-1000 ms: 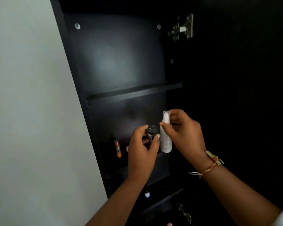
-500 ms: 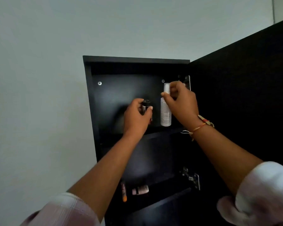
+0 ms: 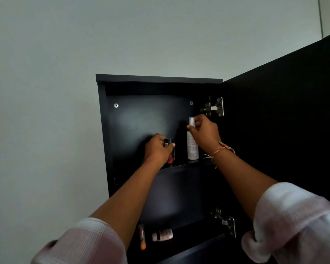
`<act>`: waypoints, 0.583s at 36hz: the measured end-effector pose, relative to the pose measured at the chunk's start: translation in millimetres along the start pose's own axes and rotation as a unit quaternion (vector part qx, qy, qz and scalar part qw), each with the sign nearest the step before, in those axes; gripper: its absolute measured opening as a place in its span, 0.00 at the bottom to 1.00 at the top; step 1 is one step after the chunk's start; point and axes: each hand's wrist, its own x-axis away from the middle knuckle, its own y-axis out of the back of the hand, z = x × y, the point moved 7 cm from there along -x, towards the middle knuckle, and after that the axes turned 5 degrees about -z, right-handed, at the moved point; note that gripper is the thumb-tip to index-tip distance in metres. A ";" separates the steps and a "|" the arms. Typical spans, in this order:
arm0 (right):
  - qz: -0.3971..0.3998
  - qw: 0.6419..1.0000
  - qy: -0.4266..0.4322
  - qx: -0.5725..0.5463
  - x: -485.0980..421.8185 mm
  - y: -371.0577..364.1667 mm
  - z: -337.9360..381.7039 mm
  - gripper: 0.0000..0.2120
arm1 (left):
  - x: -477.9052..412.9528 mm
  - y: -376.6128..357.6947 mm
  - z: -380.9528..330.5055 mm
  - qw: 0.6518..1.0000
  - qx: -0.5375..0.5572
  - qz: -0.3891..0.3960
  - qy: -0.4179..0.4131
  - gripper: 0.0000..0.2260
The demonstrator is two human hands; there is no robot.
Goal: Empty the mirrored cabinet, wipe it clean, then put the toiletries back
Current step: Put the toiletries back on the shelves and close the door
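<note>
Both bottles appear to stand on the upper shelf (image 3: 187,164) of the black cabinet (image 3: 158,79), so this looks like the put-back step, with the things being set in place. Taken alone, the pose could also be a lift-off.

The left grip (image 3: 157,149), a bare hand, is curled round a small dark bottle (image 3: 171,157) near the middle of the shelf. The right grip (image 3: 204,134) pinches the cap end of a tall white spray bottle (image 3: 192,147) just beside it on the right, close to the open door (image 3: 274,121).

If this is placing, the next move calls for letting go gently, one hand at a time. The white bottle is slim and tall, and I judge it could tip if brushed as the fingers withdraw.

The cabinet is matt black board with flat panels and square edges, and two bright screw heads show in its back wall. The hinge (image 3: 214,107) is shiny metal. The white bottle is a smooth cylinder, likely plastic, with fine print on it. The dark bottle has a black cap and a glossy reddish body. On the lower shelf (image 3: 194,226) an orange tube (image 3: 142,238) stands, and a small bottle (image 3: 162,234) lies on its side.
</note>
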 end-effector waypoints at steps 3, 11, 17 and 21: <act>-0.003 1.000 -0.009 -0.003 -1.7 -5.2 -3.8 0.15 | -0.5 -3.0 3.4 1.000 -0.008 -0.006 0.005 0.14; -0.016 0.999 -0.011 -0.034 -5.2 -16.9 -11.5 0.15 | -5.2 -8.5 16.3 1.000 0.011 -0.012 0.024 0.13; -0.029 0.997 -0.023 -0.069 -5.6 -22.1 -19.6 0.14 | -7.4 -10.8 23.1 1.000 -0.012 -0.006 0.028 0.18; -0.028 0.996 -0.025 -0.076 -3.6 -22.6 -19.4 0.15 | -7.3 -11.6 23.8 0.999 -0.021 -0.006 0.026 0.21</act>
